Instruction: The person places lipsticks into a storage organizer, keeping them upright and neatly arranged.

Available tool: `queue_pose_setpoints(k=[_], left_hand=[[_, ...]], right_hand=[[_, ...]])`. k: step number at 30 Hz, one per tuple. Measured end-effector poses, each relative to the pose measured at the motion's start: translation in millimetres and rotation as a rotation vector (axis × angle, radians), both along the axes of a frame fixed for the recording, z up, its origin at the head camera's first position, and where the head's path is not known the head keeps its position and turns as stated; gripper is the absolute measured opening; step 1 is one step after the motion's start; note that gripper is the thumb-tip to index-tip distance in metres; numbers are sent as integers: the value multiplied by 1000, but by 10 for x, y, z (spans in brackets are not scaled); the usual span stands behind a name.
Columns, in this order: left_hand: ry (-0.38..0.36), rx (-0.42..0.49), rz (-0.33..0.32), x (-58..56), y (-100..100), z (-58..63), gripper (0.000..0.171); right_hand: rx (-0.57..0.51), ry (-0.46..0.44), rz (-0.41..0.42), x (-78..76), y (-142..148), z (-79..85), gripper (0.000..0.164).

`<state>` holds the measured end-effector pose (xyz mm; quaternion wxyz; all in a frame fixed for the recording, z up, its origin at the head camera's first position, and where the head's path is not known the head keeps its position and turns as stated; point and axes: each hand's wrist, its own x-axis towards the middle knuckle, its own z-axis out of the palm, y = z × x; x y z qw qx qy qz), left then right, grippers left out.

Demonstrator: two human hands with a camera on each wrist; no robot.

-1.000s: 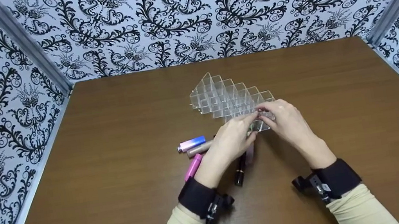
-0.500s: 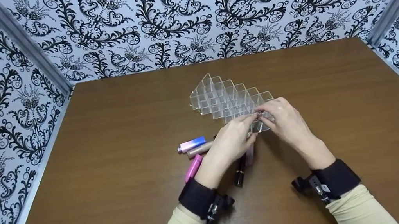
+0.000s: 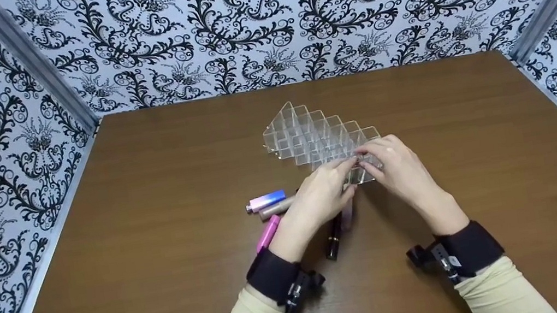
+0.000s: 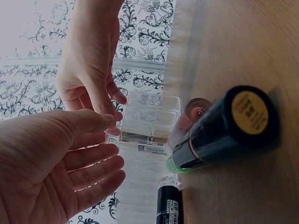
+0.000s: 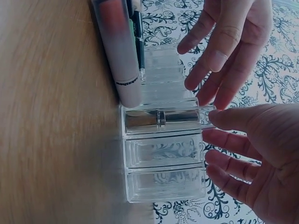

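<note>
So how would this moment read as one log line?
hands: left and right at clear organizer | silver tube slotted | lipsticks on table

Staged recording booth: patterned wallpaper panels (image 3: 258, 21) enclosing brown table (image 3: 165, 284).

The head view is evenly and brightly lit from above, sharp across the whole frame, with only soft, short shadows under the forearms on the bench (image 3: 160, 251) and a slight bowing of straight lines toward the corners. Both wrist views are dimmer and hazier, washed out against the bright wallpaper, the nearest wood blurred and the clear plastic organizer (image 5: 163, 154) catching pale reflections.
</note>
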<state>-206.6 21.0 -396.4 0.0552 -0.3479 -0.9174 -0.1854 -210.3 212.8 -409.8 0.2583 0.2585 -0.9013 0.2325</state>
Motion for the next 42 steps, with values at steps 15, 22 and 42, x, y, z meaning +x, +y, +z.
queue_pose_setpoints(k=[15,22,42], left_hand=[[7,51,90,44,-92,75,15],[-125,-170,169,138,-64,92,21],[-150,-274,59,207,79,-19,42]], right_hand=[[117,-352,150,101,20,181,8],[233,-527,200,134,-16,97,22],[258,-540,177,111,-54,-13,18]])
